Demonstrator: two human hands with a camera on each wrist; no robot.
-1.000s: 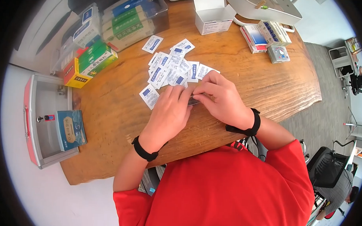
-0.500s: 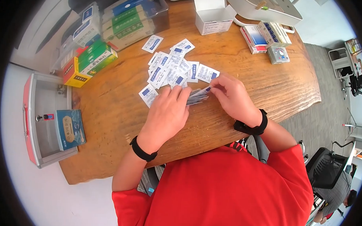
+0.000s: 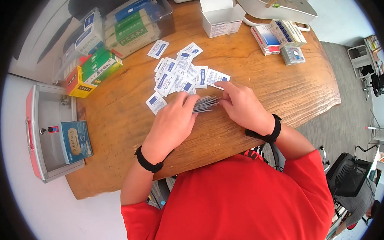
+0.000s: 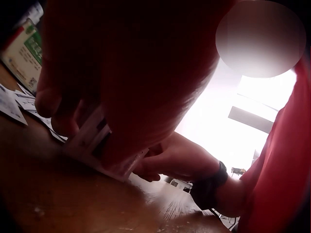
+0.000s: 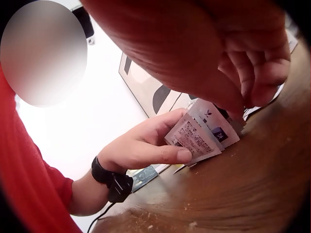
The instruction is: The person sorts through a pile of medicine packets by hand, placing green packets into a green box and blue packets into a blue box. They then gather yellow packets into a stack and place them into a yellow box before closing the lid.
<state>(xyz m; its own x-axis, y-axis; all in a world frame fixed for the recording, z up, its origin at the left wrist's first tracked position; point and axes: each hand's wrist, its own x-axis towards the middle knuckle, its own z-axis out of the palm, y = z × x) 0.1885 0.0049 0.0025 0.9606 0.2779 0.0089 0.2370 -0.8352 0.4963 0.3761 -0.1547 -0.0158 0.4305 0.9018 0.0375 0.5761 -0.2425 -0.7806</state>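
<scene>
A thin stack of white-and-blue sachets (image 3: 206, 104) stands on edge on the wooden table (image 3: 286, 89). My left hand (image 3: 188, 104) grips its left end, fingers curled round it; the left wrist view shows the same stack (image 4: 99, 145) under those fingers. My right hand (image 3: 223, 97) pinches the stack's right end, its index finger reaching toward a loose sachet (image 3: 214, 77). In the right wrist view the sachets (image 5: 201, 133) sit between the left thumb below and the curled right fingers (image 5: 252, 73) above.
Several loose sachets (image 3: 176, 73) lie just beyond the hands. Medicine boxes (image 3: 132, 27) fill a clear bin at the back left, with yellow-green boxes (image 3: 94, 72) beside it. An open white box (image 3: 219, 15) and small boxes (image 3: 275, 34) stand behind. An open metal case (image 3: 52, 128) sits left.
The right hand drew back from over the stack, added a sachet to it, and now holds its right end. The left hand kept its grip.
</scene>
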